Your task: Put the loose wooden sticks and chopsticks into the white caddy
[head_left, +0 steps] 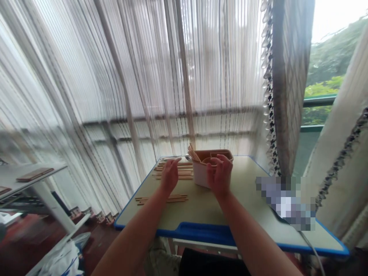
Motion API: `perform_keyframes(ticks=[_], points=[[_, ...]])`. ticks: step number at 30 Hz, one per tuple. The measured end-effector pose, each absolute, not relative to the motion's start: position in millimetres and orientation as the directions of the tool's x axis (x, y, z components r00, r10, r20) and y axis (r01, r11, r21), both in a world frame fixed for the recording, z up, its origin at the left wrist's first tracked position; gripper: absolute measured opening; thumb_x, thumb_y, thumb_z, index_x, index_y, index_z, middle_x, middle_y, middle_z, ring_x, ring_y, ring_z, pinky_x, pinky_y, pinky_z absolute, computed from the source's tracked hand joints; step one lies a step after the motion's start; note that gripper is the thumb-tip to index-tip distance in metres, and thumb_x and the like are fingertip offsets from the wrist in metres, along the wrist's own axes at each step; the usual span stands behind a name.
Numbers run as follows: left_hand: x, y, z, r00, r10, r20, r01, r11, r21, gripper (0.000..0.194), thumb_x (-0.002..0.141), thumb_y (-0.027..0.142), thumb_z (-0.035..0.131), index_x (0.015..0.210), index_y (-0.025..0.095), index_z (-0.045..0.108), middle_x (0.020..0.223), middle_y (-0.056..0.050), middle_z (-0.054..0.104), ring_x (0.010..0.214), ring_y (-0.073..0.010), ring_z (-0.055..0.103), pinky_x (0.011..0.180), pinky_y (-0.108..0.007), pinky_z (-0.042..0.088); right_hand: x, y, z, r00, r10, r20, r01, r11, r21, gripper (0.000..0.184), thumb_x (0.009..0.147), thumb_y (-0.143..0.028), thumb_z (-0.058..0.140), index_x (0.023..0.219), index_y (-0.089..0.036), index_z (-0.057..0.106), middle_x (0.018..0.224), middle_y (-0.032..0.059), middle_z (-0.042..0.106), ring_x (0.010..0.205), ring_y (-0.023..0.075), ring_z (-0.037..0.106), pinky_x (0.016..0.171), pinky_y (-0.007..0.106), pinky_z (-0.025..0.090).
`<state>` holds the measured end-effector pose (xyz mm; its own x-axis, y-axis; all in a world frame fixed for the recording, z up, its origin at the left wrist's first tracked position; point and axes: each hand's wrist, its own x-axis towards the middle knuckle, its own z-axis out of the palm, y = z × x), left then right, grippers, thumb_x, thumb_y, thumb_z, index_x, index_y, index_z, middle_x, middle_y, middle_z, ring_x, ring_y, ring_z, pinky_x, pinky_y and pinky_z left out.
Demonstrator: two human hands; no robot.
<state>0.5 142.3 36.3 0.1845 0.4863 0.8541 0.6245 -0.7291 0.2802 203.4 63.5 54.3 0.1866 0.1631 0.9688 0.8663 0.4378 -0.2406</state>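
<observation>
Right fingers (225, 164) curl at the plain white container (200, 174), left fingers (171, 165) near the spoon (188, 157); I cannot tell either's grip.

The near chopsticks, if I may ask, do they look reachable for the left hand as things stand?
Probably yes: the near chopsticks lie on the desk, closer to the body than the left hand, with only its forearm crossing above.

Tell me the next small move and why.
Probably ease the left hand toward the sticks poking out of the box: they stand at the side nearest that hand, while the right hand is at the box and could steady it. I can't tell whether the left hand grips anything.
</observation>
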Motion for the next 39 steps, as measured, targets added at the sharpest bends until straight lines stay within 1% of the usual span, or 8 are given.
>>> perform_keyframes(ticks=[8,15,18,21,28,31,34,39], points=[[-14,138,54,-0.281,0.388,0.878,0.432,-0.766,0.476,0.017,0.083,0.023,0.05,0.099,0.019,0.054,0.097,-0.007,0.057,0.096,-0.0168,0.055,0.092,-0.034,0.041,202,61,52,0.102,0.18,0.978,0.883,0.436,-0.172,0.023,0.081,-0.022,0.052,0.104,-0.023,0.05,0.114,0.01,0.045,0.108,0.0242,0.044,0.089,0.044,0.04],[-24,150,68,-0.559,0.676,0.48,-0.272,-0.697,0.663,0.03,0.074,0.014,0.062,0.094,0.02,0.041,0.074,0.004,0.06,0.069,-0.0114,0.065,0.071,-0.028,0.054,204,61,53,0.088,0.153,0.984,0.882,0.447,-0.148,0.026,0.081,-0.023,0.051,0.107,-0.021,0.047,0.11,0.0111,0.049,0.107,0.0246,0.046,0.089,0.046,0.039],[-33,159,69,-0.439,0.879,0.185,-0.598,-0.44,0.67,0.018,0.075,0.008,0.059,0.082,0.017,0.045,0.068,0.003,0.062,0.065,-0.009,0.065,0.066,-0.021,0.054,206,60,53,0.079,0.176,0.981,0.879,0.452,-0.152,0.025,0.081,-0.023,0.051,0.105,-0.021,0.048,0.109,0.0107,0.052,0.106,0.0249,0.048,0.09,0.046,0.039],[-40,165,69,-0.317,0.948,0.034,-0.73,-0.266,0.63,0.013,0.078,0.005,0.054,0.071,0.014,0.049,0.066,0.0,0.063,0.063,-0.006,0.064,0.06,-0.013,0.053,207,58,53,0.068,0.204,0.977,0.872,0.462,-0.158,0.024,0.081,-0.022,0.052,0.104,-0.021,0.049,0.108,0.0101,0.053,0.106,0.0242,0.048,0.091,0.045,0.039],[-26,160,63,-0.041,0.999,0.025,-0.758,-0.047,0.65,0.008,0.08,0.007,0.056,0.074,0.013,0.057,0.068,0.001,0.064,0.06,-0.0045,0.063,0.051,-0.009,0.051,197,46,62,0.143,0.221,0.965,0.753,0.608,-0.251,0.022,0.082,-0.023,0.049,0.104,-0.021,0.05,0.103,0.0095,0.058,0.096,0.0213,0.054,0.084,0.04,0.044],[-20,157,59,0.057,0.997,0.054,-0.768,0.009,0.641,0.006,0.082,0.009,0.055,0.078,0.013,0.058,0.071,0.002,0.064,0.059,-0.0039,0.063,0.05,-0.009,0.051,183,45,81,0.247,0.43,0.868,0.53,0.69,-0.493,0.029,0.085,-0.031,0.047,0.112,-0.02,0.046,0.087,0.0056,0.062,0.068,0.0153,0.059,0.063,0.031,0.049],[-16,155,55,0.159,0.985,0.061,-0.756,0.082,0.649,0.005,0.081,0.009,0.055,0.08,0.013,0.057,0.072,0.002,0.064,0.058,-0.0035,0.062,0.048,-0.009,0.05,166,54,106,0.248,0.692,0.678,0.342,0.592,-0.729,0.038,0.085,-0.043,0.045,0.115,-0.019,0.046,0.067,-0.0008,0.062,0.044,0.011,0.051,0.046,0.024,0.043],[-14,151,51,0.244,0.96,0.139,-0.712,0.08,0.698,0.01,0.076,0.015,0.063,0.081,0.015,0.055,0.075,0.003,0.063,0.061,-0.0039,0.062,0.05,-0.011,0.049,146,81,148,0.109,0.774,0.624,0.235,0.59,-0.773,0.035,0.087,-0.046,0.036,0.094,-0.018,0.054,0.062,-0.002,0.059,0.037,0.0082,0.048,0.038,0.021,0.035]])
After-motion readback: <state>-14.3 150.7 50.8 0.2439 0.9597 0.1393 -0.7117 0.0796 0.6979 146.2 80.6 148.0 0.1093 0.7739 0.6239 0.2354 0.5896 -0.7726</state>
